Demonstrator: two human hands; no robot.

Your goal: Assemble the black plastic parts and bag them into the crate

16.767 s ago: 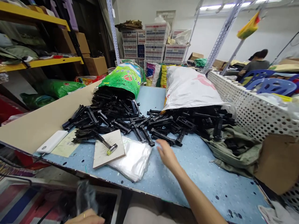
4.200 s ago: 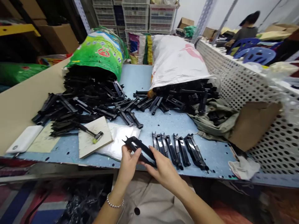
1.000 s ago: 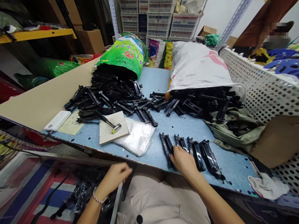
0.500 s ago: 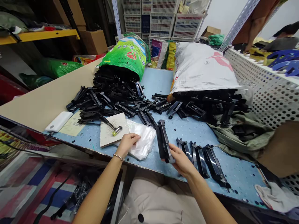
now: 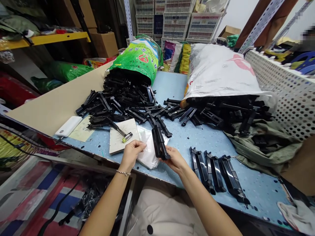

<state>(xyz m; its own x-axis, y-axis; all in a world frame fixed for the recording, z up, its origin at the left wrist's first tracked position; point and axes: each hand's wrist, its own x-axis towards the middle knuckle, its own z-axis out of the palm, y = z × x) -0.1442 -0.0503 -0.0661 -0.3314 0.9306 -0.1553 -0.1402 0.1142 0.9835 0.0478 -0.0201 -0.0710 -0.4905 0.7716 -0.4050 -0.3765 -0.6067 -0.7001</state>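
In my right hand [image 5: 175,160] is a pair of long black plastic parts [image 5: 159,142], gripped at the near end and tilted up above the table. My left hand [image 5: 133,152] has thumb and forefinger pinched together at the left edge of a stack of clear plastic bags [image 5: 149,154]; it seems to grip the top bag, though the film is hard to see. The black parts partly cover the stack. Left of it, a small hammer [image 5: 123,133] lies on a pale square board [image 5: 116,144]. Several similar black parts [image 5: 216,172] lie in a row to the right.
A green sack [image 5: 137,59] and a white sack [image 5: 219,68] spill heaps of black parts onto the blue table [image 5: 172,178]. A white power bank [image 5: 69,126] lies at left. A perforated white basket [image 5: 292,98] borders the right side, near a cloth glove [image 5: 295,213].
My right hand has moved left with the black parts, bringing them over the plastic bags. My left hand's fingers have drawn together into a pinch. The view has shifted slightly.
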